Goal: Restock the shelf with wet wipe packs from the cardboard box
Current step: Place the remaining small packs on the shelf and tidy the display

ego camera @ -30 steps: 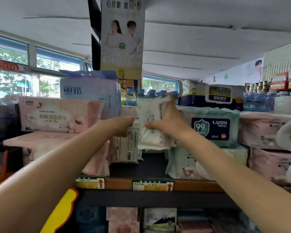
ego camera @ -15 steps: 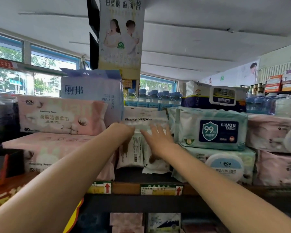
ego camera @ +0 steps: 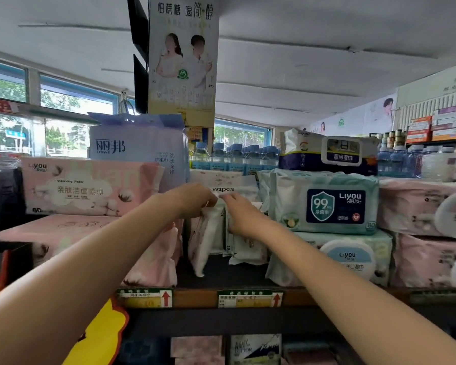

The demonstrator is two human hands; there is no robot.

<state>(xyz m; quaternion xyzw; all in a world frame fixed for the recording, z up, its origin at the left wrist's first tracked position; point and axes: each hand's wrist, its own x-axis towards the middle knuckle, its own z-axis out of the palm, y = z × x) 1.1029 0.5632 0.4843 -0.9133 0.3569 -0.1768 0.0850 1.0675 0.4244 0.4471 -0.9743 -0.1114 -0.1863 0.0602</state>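
Our left hand (ego camera: 195, 200) now pinching the leaning wipe pack (ego camera: 208, 233), our right hand (ego camera: 244, 216) fingers now curled on upright packs (ego camera: 244, 247), wooden-edged shelf (ego camera: 195, 297), shop windows (ego camera: 74, 101) behind

2 hands (ego camera: 195, 200) (ego camera: 244, 216), 2 teal liyou packs (ego camera: 324, 201) (ego camera: 348, 259), 2 price tags (ego camera: 145, 298) (ego camera: 249, 299), 3 small upright wipe packs (ego camera: 207, 238).

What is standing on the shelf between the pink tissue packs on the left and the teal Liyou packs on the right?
In the head view, small white wet wipe packs stand upright there, with both hands on them.
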